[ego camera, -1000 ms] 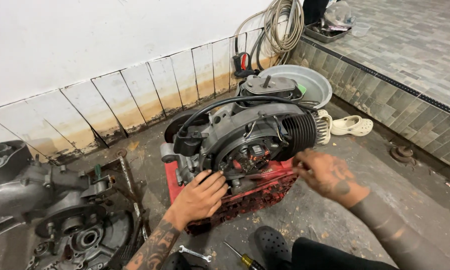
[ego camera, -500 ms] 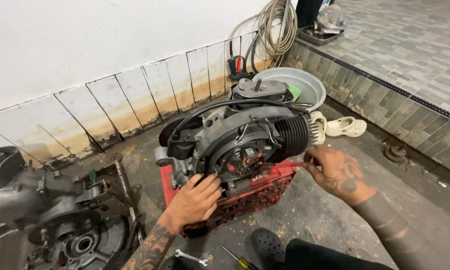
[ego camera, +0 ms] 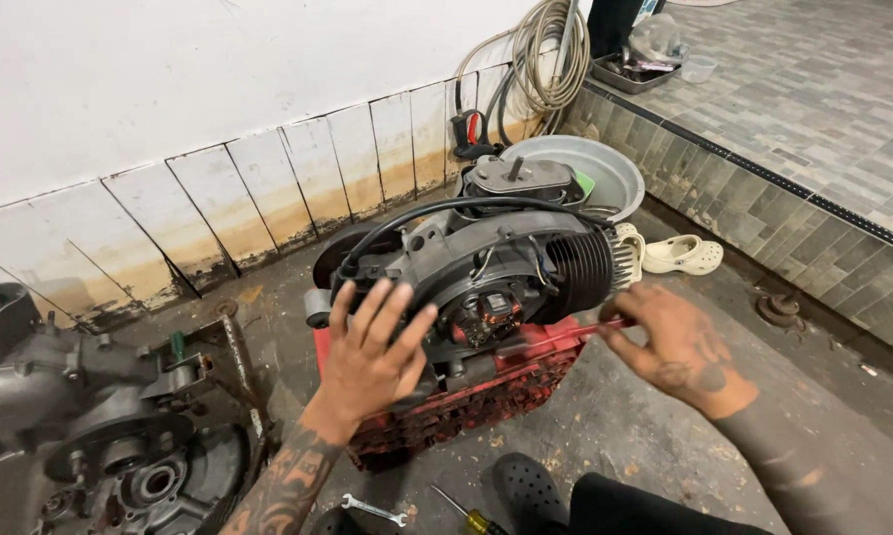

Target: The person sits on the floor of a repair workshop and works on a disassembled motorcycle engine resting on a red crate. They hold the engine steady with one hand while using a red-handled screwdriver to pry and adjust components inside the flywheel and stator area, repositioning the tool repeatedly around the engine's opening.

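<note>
Fingers (ego camera: pixel 392 312) of left hand (ego camera: pixel 372 362) spreading open against engine (ego camera: pixel 486 272); right hand (ego camera: pixel 669 347) pinching red-handled screwdriver (ego camera: pixel 556 337) at exposed stator, disassembly appearing partway

White wall (ego camera: pixel 169 79) with stained tile skirting (ego camera: pixel 268 198) at 11 o'clock; dirty concrete floor (ego camera: pixel 655 436); raised grey-tiled platform (ego camera: pixel 813 89) at 2 o'clock; coiled hose (ego camera: pixel 551 59) hanging at 12 o'clock.

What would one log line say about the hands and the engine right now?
left hand: open, flat on engine | right hand: holds red-handled tool toward engine | engine: on red crate | floor: wrench, screwdriver
</note>
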